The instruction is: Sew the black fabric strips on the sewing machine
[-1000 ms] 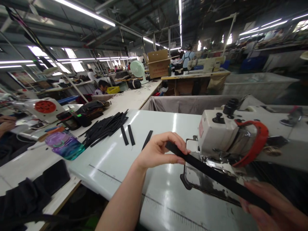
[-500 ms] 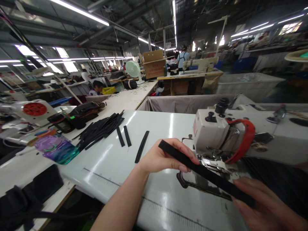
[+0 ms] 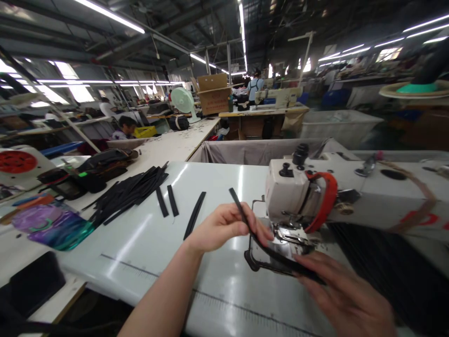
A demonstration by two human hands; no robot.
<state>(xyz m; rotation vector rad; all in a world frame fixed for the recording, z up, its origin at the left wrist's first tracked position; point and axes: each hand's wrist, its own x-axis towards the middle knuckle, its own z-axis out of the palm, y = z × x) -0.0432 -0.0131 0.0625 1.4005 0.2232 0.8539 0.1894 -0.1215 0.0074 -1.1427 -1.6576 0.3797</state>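
Observation:
Between my two hands a black fabric strip [image 3: 264,247] slants over the front of the sewing machine's metal plate. My left hand [image 3: 229,227] pinches it near its upper end, which sticks up past the fingers. Lower right, my right hand [image 3: 342,285] grips the other end between thumb and fingers. The sewing machine [image 3: 286,192], white with a red lever, stands just beyond. One loose black strip [image 3: 195,214] lies left of my left hand, and two short strips [image 3: 167,201] lie farther left. A heap of black strips [image 3: 131,189] covers the table's left edge.
A purple and teal pouch [image 3: 52,224] lies at the left beside a dark jar [image 3: 61,182]. Long black strips [image 3: 386,271] spread under the machine arm at right. A fan [image 3: 184,102] and a cardboard box [image 3: 213,96] stand behind. A person [image 3: 255,86] stands in the background.
The strip has turned from flat side showing to edge-on, and bends slightly. My right hand has come nearer my left. The whole view has shifted, so the table appears farther left.

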